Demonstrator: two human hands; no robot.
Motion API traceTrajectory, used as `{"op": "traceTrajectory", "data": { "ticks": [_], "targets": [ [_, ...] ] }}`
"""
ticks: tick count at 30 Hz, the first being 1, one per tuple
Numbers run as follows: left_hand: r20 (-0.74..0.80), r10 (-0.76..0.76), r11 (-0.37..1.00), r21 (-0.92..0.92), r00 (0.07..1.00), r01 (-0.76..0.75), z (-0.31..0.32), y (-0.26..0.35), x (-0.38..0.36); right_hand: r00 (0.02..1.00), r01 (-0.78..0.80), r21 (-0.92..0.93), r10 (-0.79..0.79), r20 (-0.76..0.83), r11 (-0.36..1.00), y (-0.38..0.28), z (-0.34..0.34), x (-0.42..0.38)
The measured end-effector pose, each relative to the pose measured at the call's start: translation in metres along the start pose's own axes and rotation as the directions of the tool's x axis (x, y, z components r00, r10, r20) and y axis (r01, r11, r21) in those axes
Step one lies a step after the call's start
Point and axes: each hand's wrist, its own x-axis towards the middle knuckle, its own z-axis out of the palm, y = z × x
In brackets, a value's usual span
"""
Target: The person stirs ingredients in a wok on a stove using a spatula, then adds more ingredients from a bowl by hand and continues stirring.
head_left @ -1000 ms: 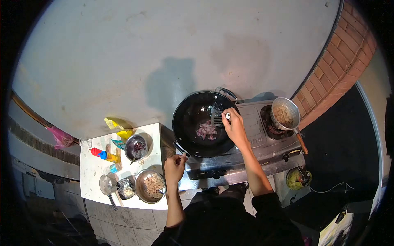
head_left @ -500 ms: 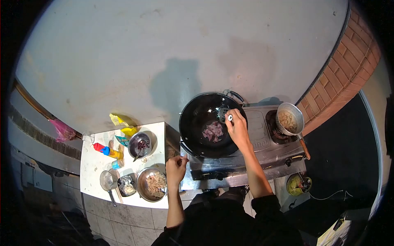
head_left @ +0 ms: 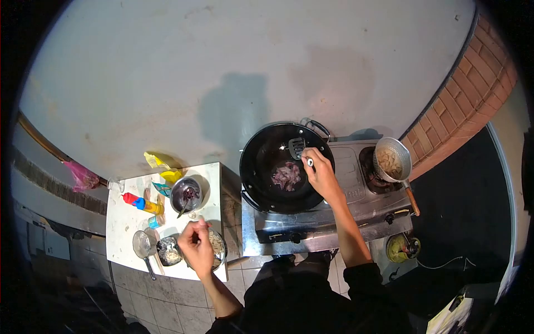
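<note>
A black wok [head_left: 261, 192] sits on the left side of the stove, with chopped pinkish meat [head_left: 286, 176] in its middle. My right hand [head_left: 318, 170] is closed round the handle of a slotted spatula [head_left: 297, 147], whose head is over the wok beyond the meat. Over the white table, my left hand [head_left: 197, 247] has its fingers curled together; whether anything small is between them cannot be made out. It partly covers a metal bowl of pale sliced food [head_left: 217, 247]. Beyond it stands a steel bowl [head_left: 186, 195] with dark red pieces and a spoon.
On the stove's right burner stands a pot [head_left: 392, 160] with a wooden handle. The white table [head_left: 125, 222] also holds squeeze bottles [head_left: 149, 206], a jar [head_left: 156, 221], a small strainer [head_left: 143, 245] and a dark bowl [head_left: 169, 251]. A green container [head_left: 397, 249] stands right of the stove.
My left hand has moved left, from beside the wok to over the metal bowl on the table. The spatula's head has shifted slightly left and away from me, and shows more fully.
</note>
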Motion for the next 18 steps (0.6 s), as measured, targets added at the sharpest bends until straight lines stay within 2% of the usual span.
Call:
{"op": "traceTrajectory", "data": {
  "ticks": [2, 5, 7, 9, 11, 18],
  "targets": [
    [0.112, 0.022, 1.000, 0.013, 0.994, -0.024, 0.004, 0.000, -0.005, 1.000, -0.007, 0.011, 0.007, 0.007, 1.000, 0.003, 0.001, -0.001],
    [0.197, -0.005, 0.999, 0.035, 0.980, -0.002, 0.014, 0.004, -0.004, 1.000, 0.024, 0.009, -0.024, -0.004, 1.000, 0.007, 0.000, -0.001],
    [0.248, -0.059, 0.997, 0.057, 0.967, 0.046, 0.018, 0.001, -0.002, 0.999, -0.006, 0.020, 0.006, -0.037, 1.000, 0.007, 0.002, -0.002],
    [0.336, -0.122, 0.983, 0.170, 0.934, 0.068, 0.024, -0.007, 0.000, 0.998, -0.021, 0.029, 0.023, -0.059, 0.999, 0.007, 0.003, -0.002],
    [0.340, -0.084, 0.981, 0.195, 0.937, 0.017, 0.028, -0.012, -0.001, 0.995, -0.045, 0.032, 0.047, -0.087, 0.998, 0.010, 0.003, -0.004],
    [0.341, -0.111, 0.986, 0.157, 0.934, 0.060, 0.032, -0.011, -0.003, 0.972, -0.152, 0.014, 0.153, -0.181, 0.988, 0.010, 0.003, -0.007]
  ]
}}
